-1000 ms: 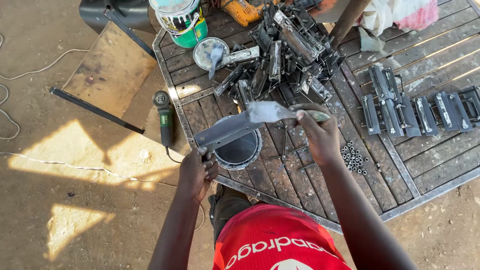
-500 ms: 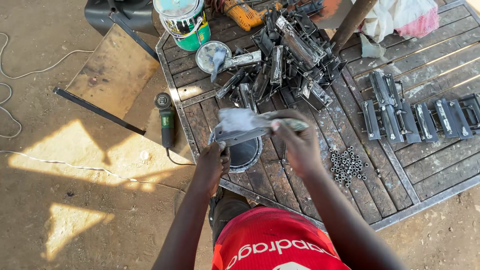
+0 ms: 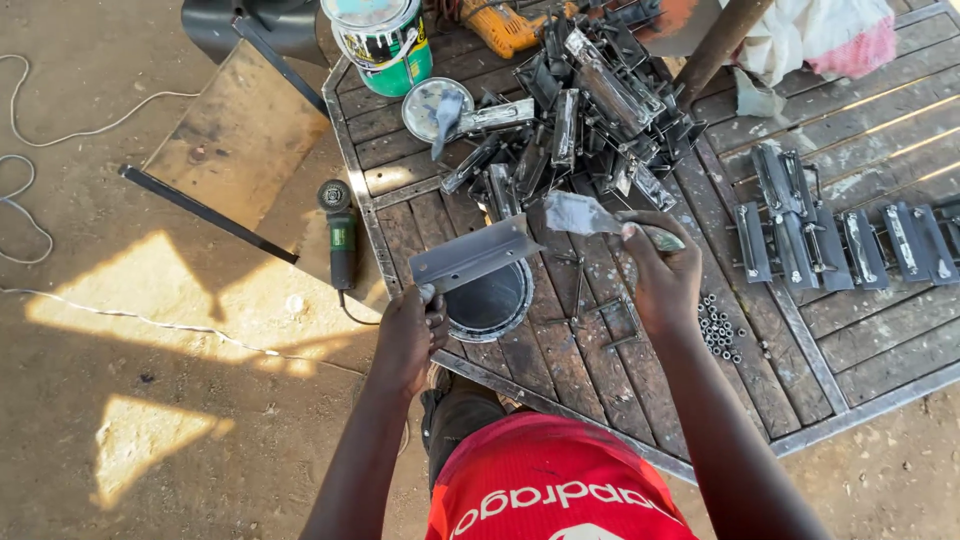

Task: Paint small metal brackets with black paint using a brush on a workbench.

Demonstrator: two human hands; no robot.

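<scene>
My left hand (image 3: 408,335) grips the near end of a grey metal angle piece (image 3: 470,255), holding it level above an open round tin (image 3: 490,300) of dark paint. My right hand (image 3: 662,275) holds a paint brush (image 3: 590,215) whose grey-coated bristles point left, close to the far end of the angle piece. Both hands hover over the near part of a wooden-slat work table with a metal frame (image 3: 560,405).
A heap of dark metal parts (image 3: 590,110) fills the table's middle. A row of painted parts (image 3: 840,240) lies at right, small nuts (image 3: 718,328) near my right arm. A paint bucket (image 3: 385,40), lid (image 3: 438,105) and yellow drill (image 3: 500,25) sit behind. An angle grinder (image 3: 340,235) lies on the ground.
My left hand has shifted the angle piece slightly left and turned its flat face up. The brush has lifted off it and now sits by its far end.
</scene>
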